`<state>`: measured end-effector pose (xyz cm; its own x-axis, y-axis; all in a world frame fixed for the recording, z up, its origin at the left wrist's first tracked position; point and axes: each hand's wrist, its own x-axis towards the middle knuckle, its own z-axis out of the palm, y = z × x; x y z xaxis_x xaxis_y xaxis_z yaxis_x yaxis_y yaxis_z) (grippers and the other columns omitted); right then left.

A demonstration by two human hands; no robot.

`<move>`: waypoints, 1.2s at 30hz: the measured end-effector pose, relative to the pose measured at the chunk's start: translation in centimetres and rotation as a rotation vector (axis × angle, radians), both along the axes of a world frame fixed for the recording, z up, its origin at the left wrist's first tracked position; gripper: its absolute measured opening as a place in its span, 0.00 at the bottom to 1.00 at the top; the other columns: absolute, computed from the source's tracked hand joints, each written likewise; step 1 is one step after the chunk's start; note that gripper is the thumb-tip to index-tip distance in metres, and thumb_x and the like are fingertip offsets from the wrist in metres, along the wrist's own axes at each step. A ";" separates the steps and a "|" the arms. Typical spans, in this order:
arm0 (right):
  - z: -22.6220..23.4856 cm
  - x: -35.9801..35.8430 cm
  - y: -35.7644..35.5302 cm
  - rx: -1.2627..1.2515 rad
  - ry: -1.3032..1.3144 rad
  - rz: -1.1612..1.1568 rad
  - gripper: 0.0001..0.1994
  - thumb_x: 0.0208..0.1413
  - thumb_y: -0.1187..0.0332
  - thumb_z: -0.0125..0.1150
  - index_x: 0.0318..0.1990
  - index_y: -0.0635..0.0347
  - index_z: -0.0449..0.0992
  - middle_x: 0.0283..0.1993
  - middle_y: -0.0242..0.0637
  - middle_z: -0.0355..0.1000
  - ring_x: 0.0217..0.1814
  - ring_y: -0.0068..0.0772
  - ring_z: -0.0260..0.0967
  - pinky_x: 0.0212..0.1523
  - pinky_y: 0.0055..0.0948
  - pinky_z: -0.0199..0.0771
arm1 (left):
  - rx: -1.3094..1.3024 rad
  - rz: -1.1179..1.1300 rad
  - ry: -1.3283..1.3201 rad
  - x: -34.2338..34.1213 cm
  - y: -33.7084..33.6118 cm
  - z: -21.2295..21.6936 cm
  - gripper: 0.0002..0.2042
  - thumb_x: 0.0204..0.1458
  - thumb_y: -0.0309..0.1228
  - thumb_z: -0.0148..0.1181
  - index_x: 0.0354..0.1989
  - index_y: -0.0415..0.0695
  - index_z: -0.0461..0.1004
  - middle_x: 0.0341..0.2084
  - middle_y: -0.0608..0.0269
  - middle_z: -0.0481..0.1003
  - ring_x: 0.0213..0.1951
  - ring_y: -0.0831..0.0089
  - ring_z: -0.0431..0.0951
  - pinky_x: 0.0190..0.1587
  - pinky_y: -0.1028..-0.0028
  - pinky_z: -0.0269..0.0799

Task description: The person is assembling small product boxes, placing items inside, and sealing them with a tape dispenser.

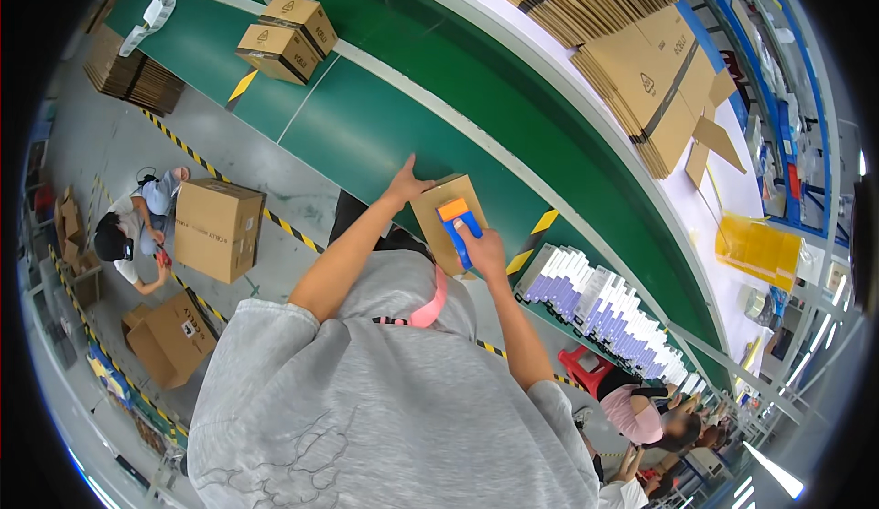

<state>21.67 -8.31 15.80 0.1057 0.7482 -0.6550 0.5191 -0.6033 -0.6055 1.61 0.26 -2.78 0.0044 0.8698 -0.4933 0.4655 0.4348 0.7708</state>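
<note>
My left hand (404, 185) lies flat, fingers spread and holding nothing, against the left top edge of a small cardboard box (447, 221), steadying it. My right hand (482, 251) is clenched around the blue handle of a tape dispenser (458, 225), its orange front pressed down on the box's closed top. The box is shut, so I can't tell what's inside. It sits at the near edge of the green conveyor belt (366, 134), right in front of me. Further up the belt, near its far left end, two more closed boxes (287, 37) stand touching each other. To my right, at the belt's near edge, a row of white and purple packets (600, 312) stands packed upright side by side. Past the belt's far edge, stacks of flat cardboard (632, 60) lie on a white table. Down on the floor to my left, a person (137, 230) crouches beside a large closed box (218, 228), with another box (172, 337) close by.
</note>
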 end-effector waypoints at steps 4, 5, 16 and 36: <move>1.1 -0.5 0.2 0.006 -0.025 -0.037 0.30 0.54 0.43 0.62 0.19 0.68 0.75 0.15 0.39 0.71 0.19 0.34 0.75 0.23 0.31 0.72 | -0.546 -0.114 -0.554 1.2 1.4 3.0 0.42 0.49 0.55 0.66 0.63 0.33 0.64 0.48 0.49 0.78 0.47 0.59 0.80 0.49 0.67 0.74; 0.7 -0.4 0.0 -0.014 0.045 -0.078 0.30 0.54 0.44 0.62 0.19 0.67 0.75 0.15 0.39 0.71 0.18 0.34 0.74 0.22 0.31 0.72 | -0.545 -0.109 -0.553 1.0 1.6 2.0 0.42 0.49 0.55 0.66 0.63 0.33 0.64 0.48 0.49 0.78 0.47 0.59 0.80 0.49 0.67 0.74; -1.3 0.8 -0.8 -0.054 0.234 -0.072 0.28 0.57 0.45 0.61 0.22 0.67 0.74 0.16 0.38 0.71 0.17 0.32 0.74 0.20 0.29 0.72 | -0.009 -0.641 -0.304 3.6 2.4 6.0 0.35 0.64 0.56 0.41 0.69 0.39 0.58 0.67 0.48 0.60 0.69 0.58 0.58 0.70 0.67 0.51; 6.5 8.2 -12.6 -0.281 0.032 -0.131 0.30 0.56 0.43 0.60 0.22 0.66 0.78 0.15 0.38 0.73 0.18 0.29 0.74 0.24 0.27 0.73 | -0.001 -0.724 -0.219 3.9 3.2 7.2 0.29 0.67 0.51 0.38 0.70 0.48 0.57 0.68 0.52 0.59 0.69 0.58 0.57 0.70 0.65 0.51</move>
